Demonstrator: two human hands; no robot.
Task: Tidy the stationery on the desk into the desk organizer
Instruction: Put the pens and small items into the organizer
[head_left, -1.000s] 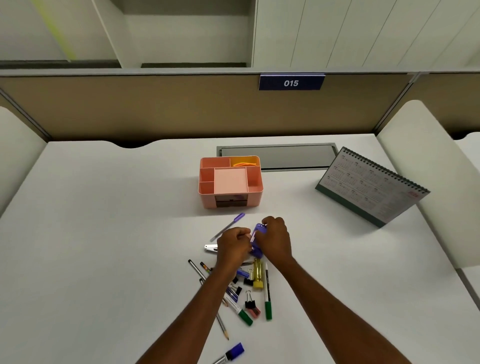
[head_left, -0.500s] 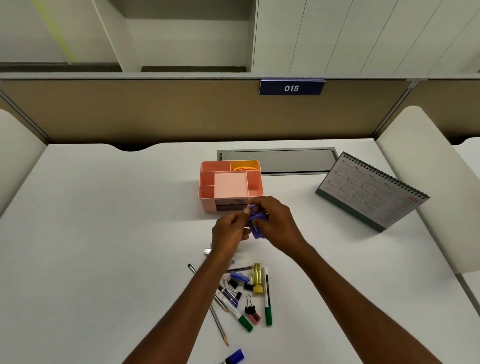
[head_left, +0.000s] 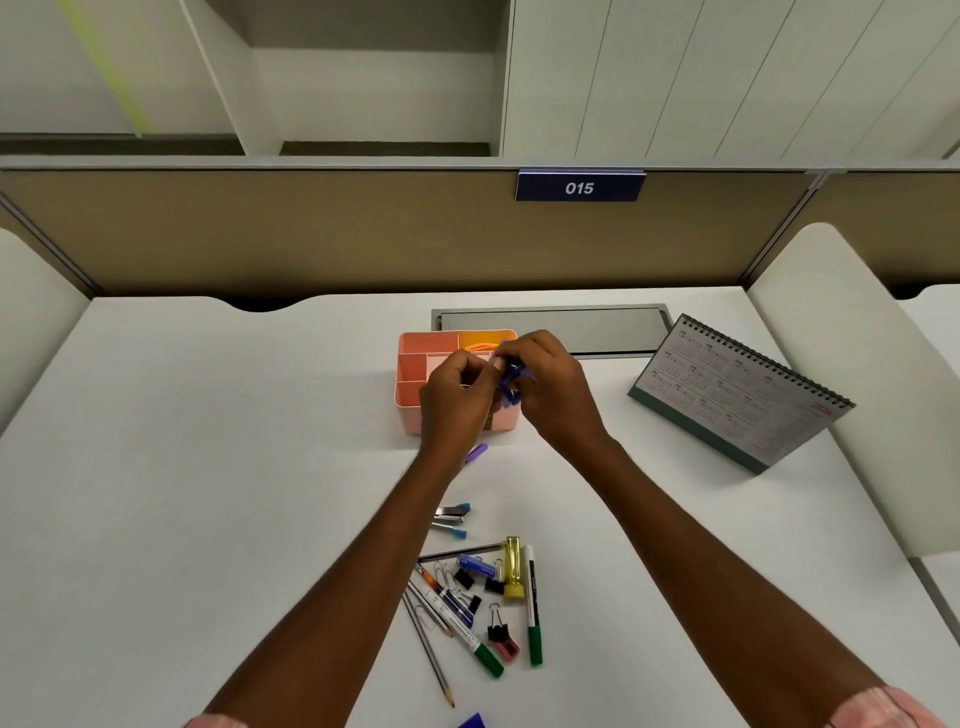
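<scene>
Early on: left hand & right hand pinch a blue item over organizer; pile of pens & clips betw. forearms lies unsorted on counter.

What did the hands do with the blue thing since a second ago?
The left hand and right hand carried the blue thing from over the pile forward to above the organizer. Both still pinch it; nothing was let go. The pile, the purple pen and the calendar stayed put.
</scene>
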